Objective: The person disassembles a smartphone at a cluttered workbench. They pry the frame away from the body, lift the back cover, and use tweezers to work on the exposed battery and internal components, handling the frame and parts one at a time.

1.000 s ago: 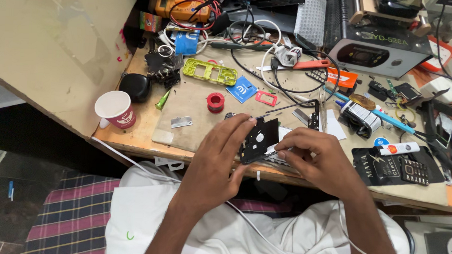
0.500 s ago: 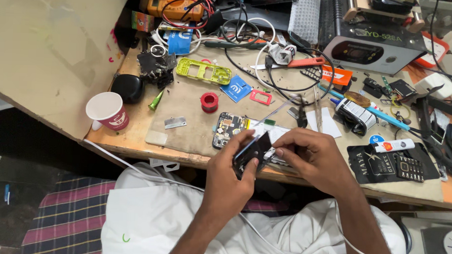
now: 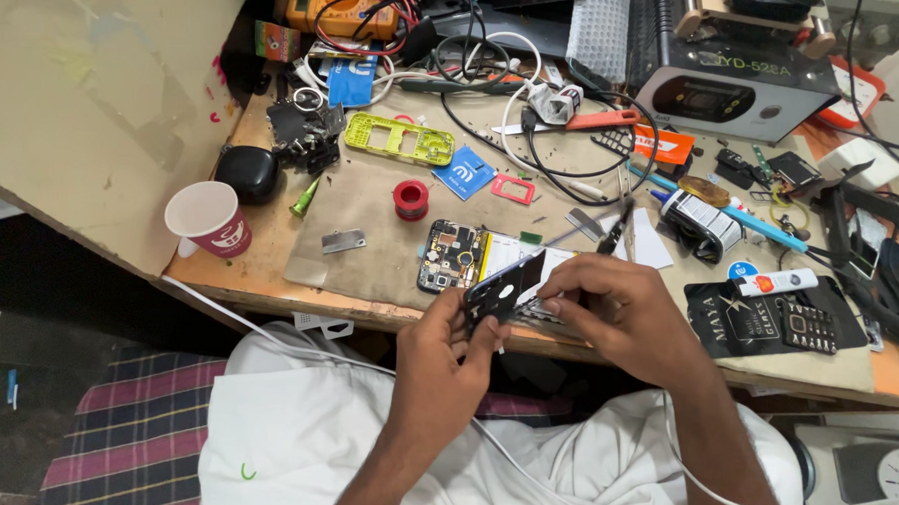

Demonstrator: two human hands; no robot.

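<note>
Both my hands hold a thin black phone panel [image 3: 506, 284] tilted up at the near edge of the workbench. My left hand [image 3: 446, 357] grips its lower left end from below. My right hand [image 3: 617, 313] pinches its right side, fingers curled over it. Just behind the panel lies an opened phone [image 3: 453, 256] with its circuit board showing and a white battery area beside it. Black tweezers [image 3: 615, 228] lie just beyond my right hand.
A paper cup [image 3: 210, 218] stands at the bench's left corner. A red solder spool [image 3: 410, 198], a yellow-green phone frame [image 3: 399, 139], blue cards, tangled cables, a grey machine [image 3: 734, 93] and a keypad phone [image 3: 811, 325] crowd the bench. A white cable [image 3: 268, 326] hangs off the front edge.
My hands have lifted the black panel off the opened phone and drawn it towards me, tilting it up. The phone's circuit board is now uncovered.
</note>
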